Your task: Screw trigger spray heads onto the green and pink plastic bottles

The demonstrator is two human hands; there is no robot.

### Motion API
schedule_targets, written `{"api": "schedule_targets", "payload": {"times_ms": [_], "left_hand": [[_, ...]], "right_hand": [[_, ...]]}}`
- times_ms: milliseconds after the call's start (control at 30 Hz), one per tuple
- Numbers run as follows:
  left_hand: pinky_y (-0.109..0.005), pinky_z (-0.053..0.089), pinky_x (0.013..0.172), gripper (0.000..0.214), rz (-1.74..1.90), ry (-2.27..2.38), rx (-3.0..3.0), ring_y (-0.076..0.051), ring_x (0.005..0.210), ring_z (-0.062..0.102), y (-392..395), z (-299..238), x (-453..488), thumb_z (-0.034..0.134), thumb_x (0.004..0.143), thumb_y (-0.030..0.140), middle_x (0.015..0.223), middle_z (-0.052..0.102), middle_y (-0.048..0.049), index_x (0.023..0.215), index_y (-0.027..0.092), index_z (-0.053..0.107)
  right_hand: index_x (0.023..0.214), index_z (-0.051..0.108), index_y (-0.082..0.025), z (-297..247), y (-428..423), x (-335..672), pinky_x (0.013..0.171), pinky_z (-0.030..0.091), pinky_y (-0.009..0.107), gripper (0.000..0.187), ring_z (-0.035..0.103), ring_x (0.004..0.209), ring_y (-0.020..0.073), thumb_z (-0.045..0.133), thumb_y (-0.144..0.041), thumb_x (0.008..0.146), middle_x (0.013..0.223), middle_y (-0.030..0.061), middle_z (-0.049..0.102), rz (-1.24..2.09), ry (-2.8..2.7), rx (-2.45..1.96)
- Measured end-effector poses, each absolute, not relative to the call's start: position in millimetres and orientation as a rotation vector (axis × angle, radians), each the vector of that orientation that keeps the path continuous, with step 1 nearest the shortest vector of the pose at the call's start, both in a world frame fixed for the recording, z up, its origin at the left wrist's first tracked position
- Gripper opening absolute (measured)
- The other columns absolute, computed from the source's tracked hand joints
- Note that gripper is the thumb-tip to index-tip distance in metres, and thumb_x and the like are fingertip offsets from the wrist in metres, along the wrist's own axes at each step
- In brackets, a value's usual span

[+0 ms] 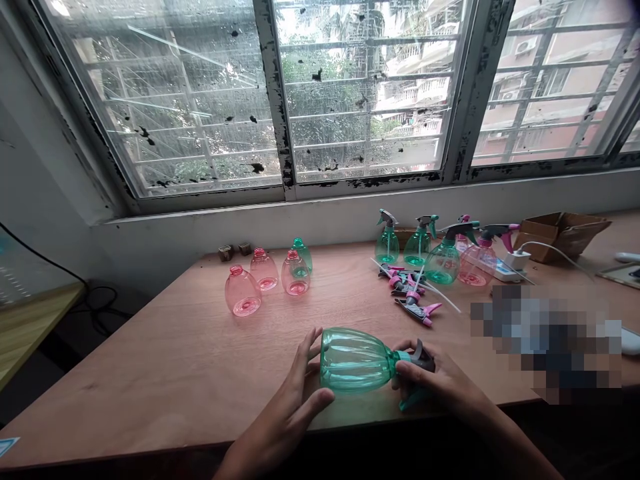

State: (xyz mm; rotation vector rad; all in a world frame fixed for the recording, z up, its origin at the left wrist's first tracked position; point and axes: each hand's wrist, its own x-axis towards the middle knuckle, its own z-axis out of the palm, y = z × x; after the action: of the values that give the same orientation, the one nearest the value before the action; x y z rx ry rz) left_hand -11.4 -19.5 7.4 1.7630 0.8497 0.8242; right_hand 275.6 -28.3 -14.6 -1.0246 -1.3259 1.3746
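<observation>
The green spray bottle (pixel 356 360) lies on its side at the near edge of the table (pixel 175 373), long axis left to right. The left hand (pixel 295 393) holds its base in a loose, spread-fingered grasp; the right hand (pixel 440 383) is curled round the grey trigger head (pixel 423 357) at its neck

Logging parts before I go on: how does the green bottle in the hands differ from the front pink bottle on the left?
The green bottle lies on its side between the left hand and right hand; the front pink bottle stands upright on the table. The green bottle carries a spray head; the pink one has a bare neck. Both are translucent and rounded.
</observation>
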Motion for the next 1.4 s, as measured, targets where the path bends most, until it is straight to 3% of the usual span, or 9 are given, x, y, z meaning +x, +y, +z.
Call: {"api": "schedule_targets", "payload": {"times_ms": [267,500,600,733,833,1000,1167,1267,1400], "left_hand": [[-0.047,0.035,0.117,0.072,0.833,0.898,1.701,-0.031,0.136,0.046,-14.8,6.1,-11.6,0.057,0.097,0.049,0.156,0.038,-0.0092,0.156,0.031,0.020],[-0.045,0.032,0.120,0.076,0.811,0.856,1.800,-0.029,0.149,0.026,-23.4,14.9,-7.4,0.062,0.096,0.030,0.165,0.020,0.0010,0.155,0.043,0.015],[-0.048,0.028,0.122,0.085,0.797,0.886,1.841,-0.030,0.148,0.029,-22.0,12.7,-9.0,0.068,0.093,0.035,0.166,0.019,-0.0027,0.157,0.039,0.012],[-0.050,0.028,0.121,0.076,0.803,0.917,1.789,-0.031,0.146,0.034,-15.2,6.8,-12.2,0.060,0.097,0.043,0.163,0.027,-0.0076,0.157,0.032,0.015],[-0.050,0.031,0.120,0.075,0.764,0.885,1.749,-0.030,0.144,0.037,-14.4,6.7,-11.7,0.060,0.097,0.036,0.161,0.032,-0.0077,0.157,0.032,0.015],[-0.048,0.030,0.121,0.078,0.848,0.856,1.795,-0.029,0.149,0.028,-21.2,12.0,-8.0,0.062,0.095,0.023,0.166,0.019,0.0003,0.156,0.041,0.015],[-0.049,0.024,0.123,0.090,0.831,0.862,1.825,-0.032,0.149,0.026,-24.0,12.6,-9.0,0.073,0.089,0.037,0.167,0.018,-0.0022,0.156,0.040,0.013],[-0.050,0.028,0.121,0.084,0.835,0.859,1.743,-0.034,0.147,0.030,-22.2,9.3,-11.8,0.063,0.093,0.051,0.167,0.016,-0.0052,0.157,0.037,0.011],[-0.049,0.032,0.119,0.084,0.812,0.862,1.710,-0.033,0.145,0.035,-19.4,7.0,-15.7,0.065,0.092,0.051,0.163,0.028,-0.0057,0.157,0.037,0.014]], "right_hand": [[0.098,0.058,-0.017,-15.0,-27.3,275.9,0.059,0.056,0.029,0.039,0.071,0.060,0.0185,0.075,-0.048,0.083,0.071,0.0035,0.077,1.381,-1.312,-1.015],[0.097,0.058,-0.017,-16.0,-26.4,277.1,0.059,0.056,0.029,0.038,0.069,0.060,0.0176,0.075,-0.048,0.083,0.071,0.0032,0.076,1.376,-1.323,-1.014],[0.097,0.059,-0.017,-14.6,-26.8,276.4,0.059,0.056,0.029,0.038,0.069,0.060,0.0178,0.075,-0.049,0.082,0.071,0.0036,0.076,1.371,-1.331,-1.019],[0.095,0.060,-0.017,-13.0,-27.3,275.3,0.059,0.056,0.030,0.038,0.069,0.060,0.0187,0.074,-0.050,0.082,0.071,0.0043,0.076,1.359,-1.340,-1.027],[0.095,0.060,-0.017,-12.6,-27.9,275.5,0.060,0.056,0.031,0.039,0.069,0.061,0.0190,0.074,-0.050,0.082,0.072,0.0047,0.077,1.360,-1.344,-1.037],[0.095,0.061,-0.017,-12.4,-28.7,277.1,0.065,0.057,0.030,0.037,0.070,0.065,0.0190,0.076,-0.048,0.082,0.073,0.0041,0.077,1.365,-1.359,-1.014],[0.094,0.061,-0.016,-11.3,-29.4,277.7,0.065,0.056,0.030,0.036,0.070,0.065,0.0185,0.074,-0.049,0.084,0.073,0.0045,0.077,1.355,-1.378,-1.021],[0.095,0.061,-0.017,-11.6,-30.0,277.5,0.064,0.055,0.029,0.037,0.070,0.065,0.0183,0.075,-0.049,0.083,0.074,0.0047,0.077,1.351,-1.376,-1.030],[0.097,0.061,-0.017,-15.2,-29.9,278.3,0.063,0.055,0.028,0.039,0.071,0.065,0.0188,0.078,-0.047,0.080,0.071,0.0036,0.077,1.390,-1.357,-1.027]]}}
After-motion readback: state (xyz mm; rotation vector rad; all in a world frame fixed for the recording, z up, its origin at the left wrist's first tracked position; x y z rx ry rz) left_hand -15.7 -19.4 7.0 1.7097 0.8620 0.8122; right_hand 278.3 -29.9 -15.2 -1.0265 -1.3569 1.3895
